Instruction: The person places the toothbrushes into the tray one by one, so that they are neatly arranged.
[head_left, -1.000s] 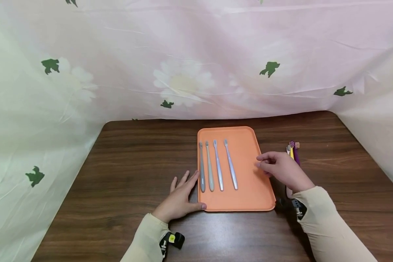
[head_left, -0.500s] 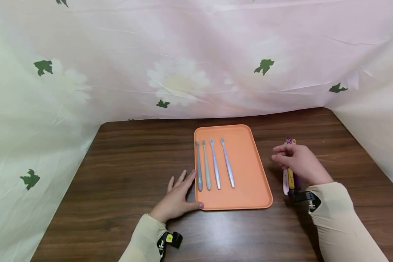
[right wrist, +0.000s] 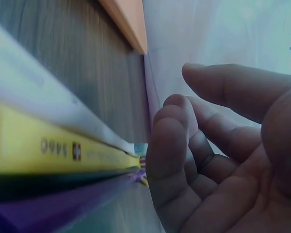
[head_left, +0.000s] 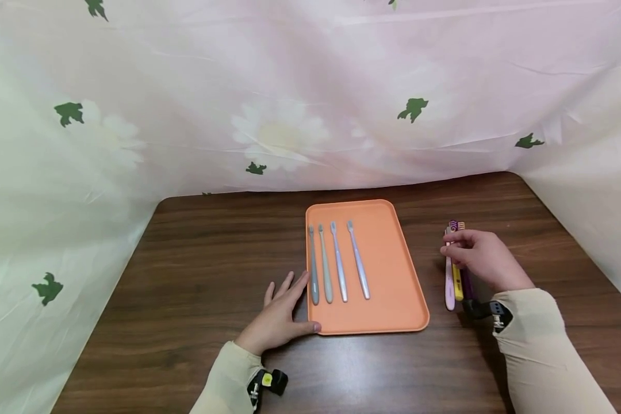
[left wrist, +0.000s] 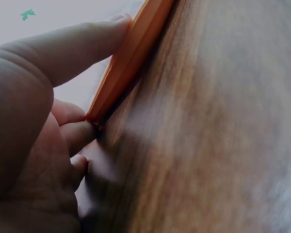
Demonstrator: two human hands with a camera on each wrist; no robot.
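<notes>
My left hand (head_left: pixel 275 324) rests at the near left corner of an orange tray (head_left: pixel 395 282), fingers spread; in the left wrist view the thumb lies against the rim. A grey-blue toothbrush (head_left: pixel 313 276), a pale green toothbrush (head_left: pixel 326 276) and two lilac toothbrushes (head_left: pixel 361 270) lie in it side by side. To the tray's right, my right hand (head_left: pixel 489 259) hovers over a pink toothbrush (head_left: pixel 449 287), a yellow toothbrush (right wrist: pixel 63 148) and a purple toothbrush (right wrist: pixel 53 204). The right wrist view shows thumb and fingertips apart, nothing between them.
The dark wooden table (head_left: pixel 202 259) carries everything. A floral cloth (head_left: pixel 196 103) hangs along its back and both sides. Each wrist wears a black camera mount, the left one (head_left: pixel 275 380) close over the tabletop.
My right hand has moved right, from over the tray's right edge to the toothbrushes beside it. The left hand stays at the tray corner. The head view has shifted slightly.
</notes>
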